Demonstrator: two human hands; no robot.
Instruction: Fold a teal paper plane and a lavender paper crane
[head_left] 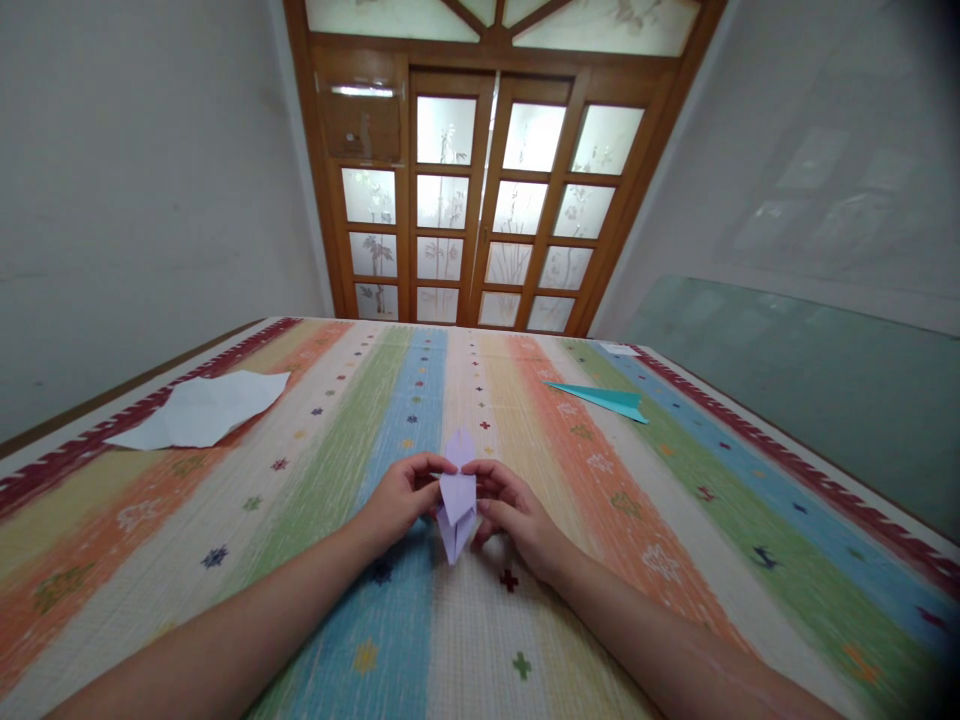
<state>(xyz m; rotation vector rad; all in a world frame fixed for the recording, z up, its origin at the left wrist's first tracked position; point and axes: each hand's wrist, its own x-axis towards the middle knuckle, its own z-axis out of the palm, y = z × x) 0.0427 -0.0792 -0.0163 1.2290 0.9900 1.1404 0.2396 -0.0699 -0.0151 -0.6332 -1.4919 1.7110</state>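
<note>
A folded piece of light purple origami paper (457, 500) is held upright along its length between my two hands, just above the striped tablecloth. It is narrow and pointed at the near end, with layered flaps in its lower half. My left hand (405, 495) pinches its left edge with thumb and forefinger. On the other side my right hand (517, 510) grips the right edge, its forefinger tip on the paper's upper part and the other fingers curled below. Fingers partly cover both edges of the paper.
A creased white sheet (202, 410) lies at the left of the striped tablecloth (360, 600). To the right rests a teal paper plane (600, 398). A small white paper (619, 350) is at the far right edge. Beyond the table stand wooden glazed doors (484, 200).
</note>
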